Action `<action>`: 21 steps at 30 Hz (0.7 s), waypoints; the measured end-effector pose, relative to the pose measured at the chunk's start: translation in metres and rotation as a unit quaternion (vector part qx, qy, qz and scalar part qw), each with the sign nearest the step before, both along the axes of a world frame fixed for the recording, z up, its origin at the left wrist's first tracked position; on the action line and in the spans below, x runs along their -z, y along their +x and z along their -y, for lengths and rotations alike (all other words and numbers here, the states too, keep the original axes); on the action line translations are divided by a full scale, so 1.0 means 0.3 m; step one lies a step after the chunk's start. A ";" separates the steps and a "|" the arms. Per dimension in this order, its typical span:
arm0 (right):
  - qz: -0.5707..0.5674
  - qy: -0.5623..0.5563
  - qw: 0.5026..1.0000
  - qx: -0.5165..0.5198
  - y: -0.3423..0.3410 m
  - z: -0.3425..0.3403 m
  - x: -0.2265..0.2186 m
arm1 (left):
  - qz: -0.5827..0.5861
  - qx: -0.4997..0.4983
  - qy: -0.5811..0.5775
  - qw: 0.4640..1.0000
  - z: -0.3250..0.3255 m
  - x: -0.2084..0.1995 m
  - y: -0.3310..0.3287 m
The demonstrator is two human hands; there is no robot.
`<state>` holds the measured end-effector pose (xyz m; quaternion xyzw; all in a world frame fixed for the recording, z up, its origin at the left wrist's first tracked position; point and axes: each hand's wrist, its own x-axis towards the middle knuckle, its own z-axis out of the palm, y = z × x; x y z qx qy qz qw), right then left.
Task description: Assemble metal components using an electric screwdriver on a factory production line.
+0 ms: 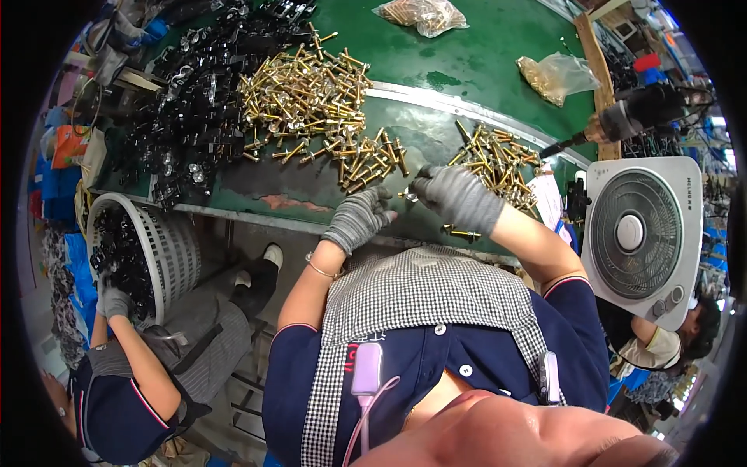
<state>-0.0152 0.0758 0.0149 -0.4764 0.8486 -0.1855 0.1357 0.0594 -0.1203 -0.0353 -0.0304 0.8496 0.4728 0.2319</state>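
Observation:
My left hand (360, 220), in a grey striped glove, is at the table's near edge with its fingers curled toward the right hand. Anything inside its grip is hidden. Across a small gap, my right hand (461, 196), gloved alike, pinches a small shiny metal piece (409, 194) between thumb and fingertips. Just beyond the left hand lies a small bunch of gold-coloured bolts (372, 161), joining a larger heap of bolts (303, 105). Another pile of bolts (498, 159) spreads beyond and beside the right hand. A few loose bolts (464, 233) lie beneath the right wrist.
Black metal parts (202, 101) heap up at the left. Clear bags of small fasteners (424, 14) (556, 76) lie farther back. A power driver (634, 117) points in from the right, above a grey box fan (642, 233). At left, a co-worker's gloved hand (117, 302) reaches into a white basket (159, 249).

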 end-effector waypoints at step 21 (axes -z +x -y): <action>0.025 0.134 0.970 0.199 -0.307 0.224 0.085 | 0.153 -0.082 0.359 0.917 -0.007 0.052 0.058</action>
